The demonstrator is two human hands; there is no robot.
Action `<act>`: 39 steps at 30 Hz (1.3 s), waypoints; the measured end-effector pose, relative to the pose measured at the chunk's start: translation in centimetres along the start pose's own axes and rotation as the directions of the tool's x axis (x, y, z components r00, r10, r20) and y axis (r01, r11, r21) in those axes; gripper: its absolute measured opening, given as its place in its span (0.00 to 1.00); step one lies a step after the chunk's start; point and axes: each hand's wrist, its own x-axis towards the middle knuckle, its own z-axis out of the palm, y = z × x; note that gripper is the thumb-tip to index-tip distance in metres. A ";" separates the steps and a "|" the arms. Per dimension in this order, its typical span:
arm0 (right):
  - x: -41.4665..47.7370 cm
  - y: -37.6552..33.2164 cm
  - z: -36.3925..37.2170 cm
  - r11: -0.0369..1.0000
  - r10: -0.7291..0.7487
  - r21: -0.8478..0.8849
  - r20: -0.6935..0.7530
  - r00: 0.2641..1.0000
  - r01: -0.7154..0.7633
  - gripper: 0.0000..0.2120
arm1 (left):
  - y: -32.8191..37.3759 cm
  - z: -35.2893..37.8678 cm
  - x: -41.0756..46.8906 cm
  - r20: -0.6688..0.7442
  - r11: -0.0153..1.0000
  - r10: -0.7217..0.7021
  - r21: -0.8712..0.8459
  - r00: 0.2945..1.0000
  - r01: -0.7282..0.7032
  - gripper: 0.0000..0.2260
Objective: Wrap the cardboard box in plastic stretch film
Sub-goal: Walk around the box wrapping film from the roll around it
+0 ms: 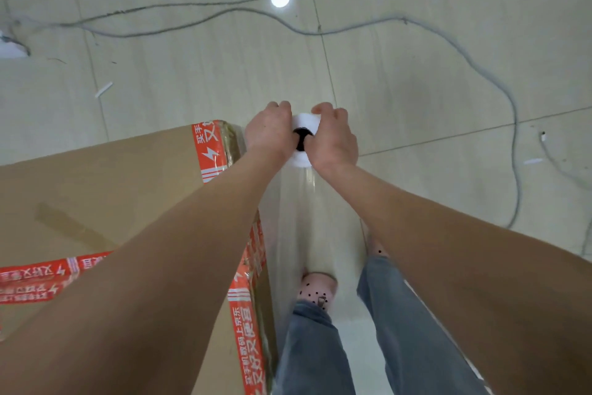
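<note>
A tall brown cardboard box with orange printed tape along its edges fills the lower left. Just past its far right corner I hold a white roll of stretch film upright, seen from its top end with a dark core hole. My left hand grips the roll's left side and my right hand grips its right side. A clear sheet of film runs from the roll down along the box's right face, between the box and my legs.
Grey cables snake across the pale tiled floor beyond and to the right of the box. Small white scraps lie on the tiles. My legs in blue jeans and pink slippers stand close to the box's right side.
</note>
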 end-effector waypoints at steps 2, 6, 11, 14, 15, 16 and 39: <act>0.2 0.2 0.0 0.980 0.150 0.120 0.071 0.986 -0.157 0.24 | 0.0 -0.3 0.3 0.026 1.000 0.010 0.009 1.000 -0.010 0.14; 0.4 1.1 0.2 0.951 0.202 0.212 0.131 0.971 -0.226 0.19 | 1.5 -0.6 0.6 0.114 0.987 0.144 0.062 0.983 -0.151 0.17; 2.0 0.5 -0.9 0.980 0.112 0.151 0.100 0.989 -0.126 0.16 | 1.7 -1.2 1.8 0.084 0.988 0.111 0.099 0.990 -0.119 0.12; 3.1 -0.6 -1.5 1.000 -0.011 -0.001 0.090 0.996 0.012 0.20 | 0.8 -1.5 2.2 0.051 0.999 0.035 0.040 0.998 -0.037 0.11; 3.4 -1.0 -1.6 0.998 -0.047 -0.037 0.083 0.995 0.051 0.21 | 0.6 -1.6 2.4 0.045 1.000 0.011 0.023 0.999 -0.012 0.12; 3.8 -1.4 -1.8 0.994 -0.084 -0.059 0.077 0.994 0.088 0.21 | 0.4 -1.7 2.6 0.036 1.000 -0.009 0.008 0.999 0.009 0.12; 9.3 -8.3 -1.7 0.982 -0.100 -0.150 0.118 0.988 0.117 0.22 | -3.6 -5.0 7.9 0.132 0.951 -0.192 -0.221 0.973 0.218 0.10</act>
